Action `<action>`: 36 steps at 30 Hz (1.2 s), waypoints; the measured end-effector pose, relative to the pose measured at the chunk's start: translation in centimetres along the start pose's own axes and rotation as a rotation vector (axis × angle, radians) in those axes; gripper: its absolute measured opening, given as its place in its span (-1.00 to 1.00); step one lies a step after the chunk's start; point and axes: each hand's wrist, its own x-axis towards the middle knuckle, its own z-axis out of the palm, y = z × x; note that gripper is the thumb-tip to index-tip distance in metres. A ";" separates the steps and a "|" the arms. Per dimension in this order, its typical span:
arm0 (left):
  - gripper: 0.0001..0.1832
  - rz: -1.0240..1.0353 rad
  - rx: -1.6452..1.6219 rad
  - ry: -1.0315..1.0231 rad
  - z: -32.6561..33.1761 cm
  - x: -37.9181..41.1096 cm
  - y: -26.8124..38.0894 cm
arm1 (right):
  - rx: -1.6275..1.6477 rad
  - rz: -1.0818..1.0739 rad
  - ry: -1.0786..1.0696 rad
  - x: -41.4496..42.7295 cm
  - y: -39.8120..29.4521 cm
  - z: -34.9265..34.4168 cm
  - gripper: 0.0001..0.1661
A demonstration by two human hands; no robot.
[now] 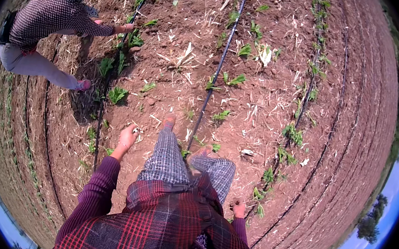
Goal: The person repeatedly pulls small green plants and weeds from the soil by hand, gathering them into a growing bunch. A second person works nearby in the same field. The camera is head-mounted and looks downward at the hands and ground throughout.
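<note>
My left hand (128,136) hangs over the reddish soil to the left of my legs, its fingers curled near a pale scrap; whether it holds that scrap is unclear. Low at the right, my right hand (238,208) is bent beside my plaid garment, close to green plants (258,198) along a drip line; its fingers are too small and blurred to read. Between my feet and the top edge runs a black drip irrigation line (221,61) with leafy seedlings (234,79) along it. Another leafy plant (117,95) grows beside the drip line at left.
A co-worker (47,20) in a patterned top and head covering bends at the upper left, a hand reaching to plants by the left drip line (106,90). Dry stalks (182,58) and straw litter the soil. More drip lines (342,77) stretch along the right, with trees (371,216) beyond the field.
</note>
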 end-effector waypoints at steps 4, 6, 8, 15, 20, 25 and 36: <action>-0.62 -0.059 -0.015 -0.121 2.3 1.7 4.1 | -0.042 -0.027 -0.038 1.9 1.7 -0.6 -0.70; -0.63 0.028 0.037 -0.033 4.0 1.5 6.2 | 0.004 0.029 -0.059 2.9 0.3 -1.4 -0.70; -0.63 0.021 0.063 -0.082 4.1 1.6 8.8 | -0.138 -0.029 -0.084 4.2 -3.0 -3.3 -0.70; -0.56 -0.135 0.046 0.013 10.3 1.4 17.5 | 0.073 -0.270 -0.005 20.6 -15.1 -16.2 -0.70; -0.54 -0.224 0.063 0.027 12.1 -0.4 22.7 | 0.099 -0.465 0.010 26.1 -26.1 -22.3 -0.69; -0.56 -0.292 0.043 0.023 13.1 0.8 23.0 | -0.005 -0.477 -0.106 28.4 -30.5 -21.0 -0.66; -0.62 -0.241 0.057 -0.134 5.9 22.6 23.9 | -0.120 -0.111 -0.123 26.7 -35.8 -10.5 -0.79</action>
